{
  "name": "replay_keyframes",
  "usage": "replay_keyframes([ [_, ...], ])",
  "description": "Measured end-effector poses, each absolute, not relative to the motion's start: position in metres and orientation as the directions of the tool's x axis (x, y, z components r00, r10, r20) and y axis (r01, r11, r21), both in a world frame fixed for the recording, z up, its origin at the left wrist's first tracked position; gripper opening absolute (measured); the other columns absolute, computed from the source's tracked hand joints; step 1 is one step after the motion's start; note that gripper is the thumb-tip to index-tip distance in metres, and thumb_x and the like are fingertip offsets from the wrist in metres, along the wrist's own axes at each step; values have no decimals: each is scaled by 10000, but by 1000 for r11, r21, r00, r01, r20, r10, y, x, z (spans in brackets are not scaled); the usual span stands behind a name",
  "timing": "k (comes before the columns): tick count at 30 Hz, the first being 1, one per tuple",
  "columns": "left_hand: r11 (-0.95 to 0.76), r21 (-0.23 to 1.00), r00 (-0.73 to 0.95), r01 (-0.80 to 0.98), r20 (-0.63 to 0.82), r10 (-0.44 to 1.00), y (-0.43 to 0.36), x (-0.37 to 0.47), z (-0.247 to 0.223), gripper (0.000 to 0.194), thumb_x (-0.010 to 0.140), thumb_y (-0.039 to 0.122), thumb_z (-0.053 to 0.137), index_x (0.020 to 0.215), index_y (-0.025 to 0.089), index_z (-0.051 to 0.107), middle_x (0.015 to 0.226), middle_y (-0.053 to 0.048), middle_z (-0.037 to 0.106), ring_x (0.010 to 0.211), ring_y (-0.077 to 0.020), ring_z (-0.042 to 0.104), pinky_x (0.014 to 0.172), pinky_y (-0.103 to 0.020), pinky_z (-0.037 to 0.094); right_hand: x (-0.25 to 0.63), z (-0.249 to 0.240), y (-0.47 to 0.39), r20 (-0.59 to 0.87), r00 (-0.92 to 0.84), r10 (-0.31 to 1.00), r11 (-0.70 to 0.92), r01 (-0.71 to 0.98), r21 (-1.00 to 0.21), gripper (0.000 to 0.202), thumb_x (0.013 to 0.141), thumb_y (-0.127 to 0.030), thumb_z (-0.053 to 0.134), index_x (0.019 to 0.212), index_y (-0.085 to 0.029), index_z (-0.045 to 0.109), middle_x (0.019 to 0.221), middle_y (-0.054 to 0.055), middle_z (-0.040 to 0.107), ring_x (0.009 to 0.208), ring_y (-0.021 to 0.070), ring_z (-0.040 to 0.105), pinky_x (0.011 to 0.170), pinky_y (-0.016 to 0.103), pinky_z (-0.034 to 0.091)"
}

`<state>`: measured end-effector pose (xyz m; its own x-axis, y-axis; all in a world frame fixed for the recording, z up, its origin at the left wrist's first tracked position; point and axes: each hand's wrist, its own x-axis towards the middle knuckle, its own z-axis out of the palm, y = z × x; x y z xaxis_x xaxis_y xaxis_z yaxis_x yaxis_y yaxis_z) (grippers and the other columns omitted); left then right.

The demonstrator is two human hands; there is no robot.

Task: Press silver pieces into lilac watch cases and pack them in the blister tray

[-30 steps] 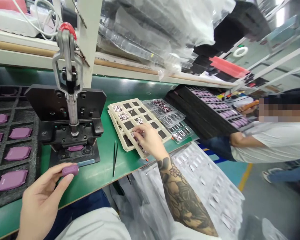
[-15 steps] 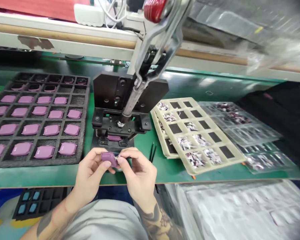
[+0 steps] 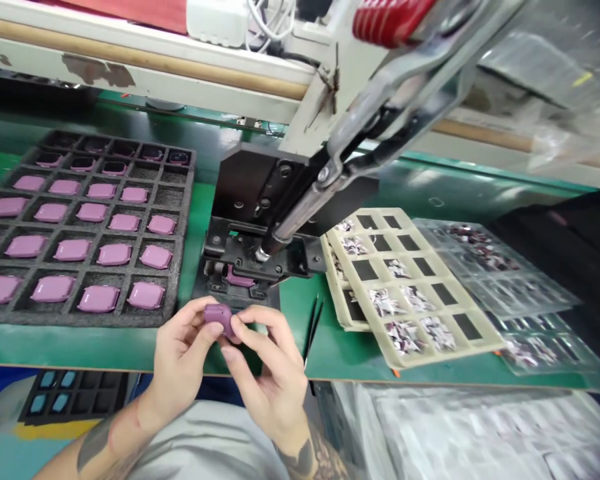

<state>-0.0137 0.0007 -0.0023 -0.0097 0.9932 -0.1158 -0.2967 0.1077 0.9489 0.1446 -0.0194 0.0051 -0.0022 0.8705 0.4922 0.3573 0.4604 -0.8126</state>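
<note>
A small purple watch case is held up over the front of the green bench. My left hand pinches its left side between thumb and fingers. Against the right edge of the case press the fingertips of my right hand, with its thumb just below. Whether a small part lies under these fingertips cannot be made out. Right behind my hands stands a black lever press, with another purple case lying in its fixture. Black tweezers rest on the bench to the right of my right hand.
At the left lies a dark foam tray with rows of purple cases. Cream trays with small parts sit at the right, beside clear plastic trays. The press's lever, with its red grip, slants up over the bench.
The view has shifted, so the bench sits differently in it. My right thumb has dropped away from the case's edge, and its fingers now press on the case's right side.
</note>
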Motion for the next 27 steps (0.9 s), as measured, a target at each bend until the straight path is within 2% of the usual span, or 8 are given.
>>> replay_keyframes([
  [4,135,910,112,-391,-99,989,4,-13,-2,305,1043,408,804,1209,155,768,873,-55,790,702,-161,736,659,-248,620,167,11,-21,488,-194,851,521,434,-735,562,1012,-148,719,1549,-310,673,1369,139,702,1259,305,723,1040,517,682],
  [8,204,883,155,-423,-152,976,0,-18,3,395,1045,405,808,1372,210,703,931,-18,703,666,-104,610,578,-202,520,191,13,-3,501,-159,851,482,618,-622,512,1058,-119,643,1542,-286,648,1451,150,696,1353,307,694,1149,546,637],
  [10,184,936,172,-300,-136,976,-2,-27,8,456,1031,383,829,1437,236,682,1017,-29,697,728,-109,629,615,-201,531,195,14,11,500,-222,837,499,683,-533,523,1074,-106,610,1569,-273,614,1449,150,707,1363,304,691,1171,542,629],
  [13,50,998,276,-37,-38,960,-3,-45,17,493,1070,359,772,1523,274,599,1160,-60,737,978,-177,737,869,-268,620,187,12,35,406,-403,821,550,748,-371,535,1086,-97,545,1606,-220,580,1477,182,706,1395,336,679,1204,585,607],
  [16,-152,957,368,247,52,928,3,-62,25,375,1096,296,717,1447,316,584,1289,-53,741,1169,-212,737,1041,-341,605,173,10,55,254,-445,859,504,820,-269,506,1061,-39,471,1533,-110,639,1409,244,730,1329,386,712,1166,625,613],
  [18,-346,844,410,409,169,896,10,-69,28,315,1099,253,698,1398,309,616,1358,-66,719,1228,-235,715,1073,-382,595,167,11,59,242,-404,882,465,831,-306,468,1065,-40,448,1468,-96,679,1325,238,758,1287,389,728,1132,609,632],
  [22,-640,407,465,652,453,761,28,-65,30,375,1101,176,655,1475,195,630,1280,-134,718,1160,-299,699,999,-457,615,170,17,36,362,-276,890,441,720,-536,471,1132,-129,472,1574,-226,604,1464,157,713,1427,296,676,1212,486,611],
  [27,-698,109,601,708,427,676,52,-23,22,334,1081,113,627,1407,72,686,1265,-187,782,1160,-343,742,977,-465,643,185,22,-15,469,-93,878,410,652,-638,525,1113,-140,558,1611,-301,587,1517,126,683,1410,275,697,1175,454,639],
])
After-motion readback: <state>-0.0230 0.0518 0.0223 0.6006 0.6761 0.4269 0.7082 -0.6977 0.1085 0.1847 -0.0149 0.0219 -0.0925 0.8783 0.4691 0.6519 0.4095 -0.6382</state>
